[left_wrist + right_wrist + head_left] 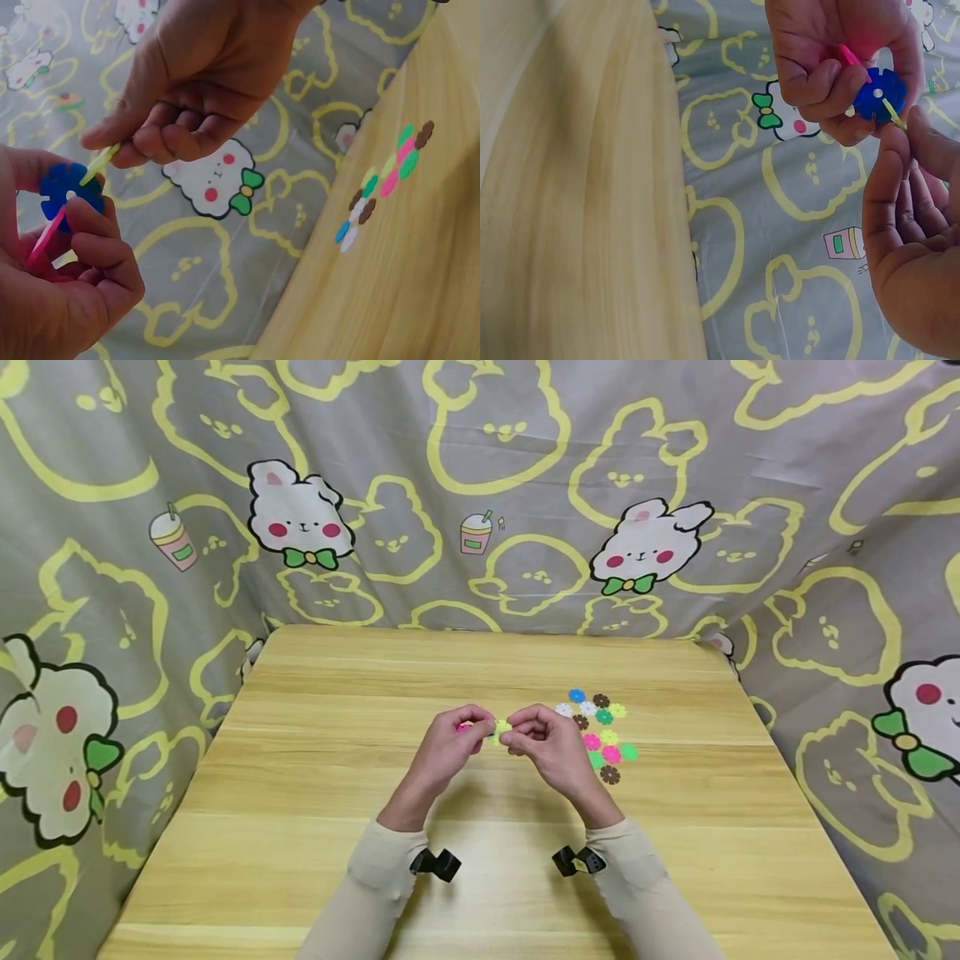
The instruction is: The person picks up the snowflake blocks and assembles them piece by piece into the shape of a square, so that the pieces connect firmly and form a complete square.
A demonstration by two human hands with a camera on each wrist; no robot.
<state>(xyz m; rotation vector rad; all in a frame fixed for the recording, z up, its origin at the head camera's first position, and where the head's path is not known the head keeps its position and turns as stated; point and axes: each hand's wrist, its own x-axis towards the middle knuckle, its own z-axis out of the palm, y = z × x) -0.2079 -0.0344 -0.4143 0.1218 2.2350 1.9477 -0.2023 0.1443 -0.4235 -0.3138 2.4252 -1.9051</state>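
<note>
Between thumb and fingers, my left hand (447,745) holds a blue notched disc (63,187); a pink disc (46,234) is slotted into its edge and lies against the palm. My right hand (550,743) pinches a yellow disc (502,727) by its rim. In both wrist views the yellow disc's edge meets the blue one at a slot, the two standing crosswise. How deep it sits in the slot I cannot tell. Both hands are raised above the table, close together.
On the wooden table (300,827), right of my hands, several loose flower-shaped discs lie flat, among them a brown disc (610,774), a blue disc (576,695) and a pink disc (612,754). A patterned curtain (525,468) surrounds the table's back and sides.
</note>
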